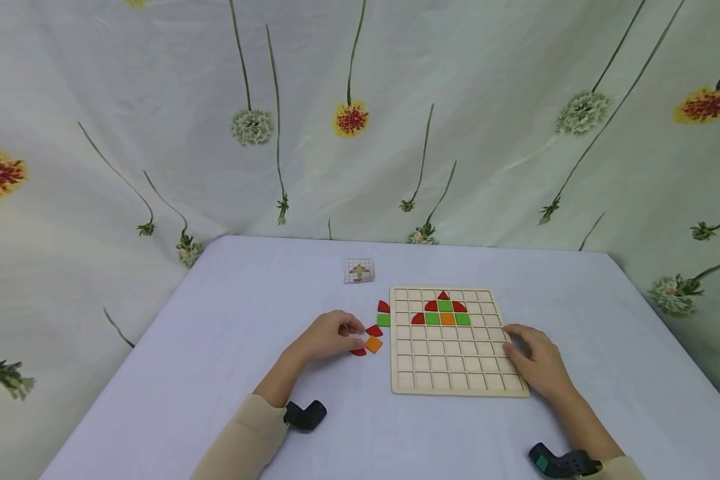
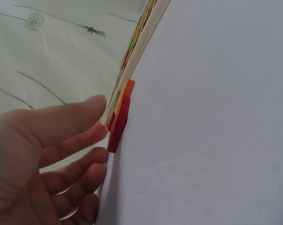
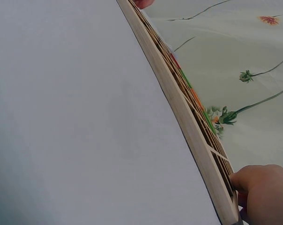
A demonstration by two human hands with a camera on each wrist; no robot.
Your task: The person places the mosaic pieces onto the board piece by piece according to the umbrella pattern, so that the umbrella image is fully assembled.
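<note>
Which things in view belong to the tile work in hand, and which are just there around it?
Belongs, as far as I can judge:
- grid board
- tiles set in it
- loose red, green and orange tiles
- pattern card, probably the model
- left hand, right hand

Just there:
- flowered backdrop
- white table cover
- black wrist devices

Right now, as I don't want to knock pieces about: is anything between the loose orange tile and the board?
Nothing visible: only bare tablecloth separates the orange tile from the board. A red tile sits just beyond the orange one, off the straight path.
</note>
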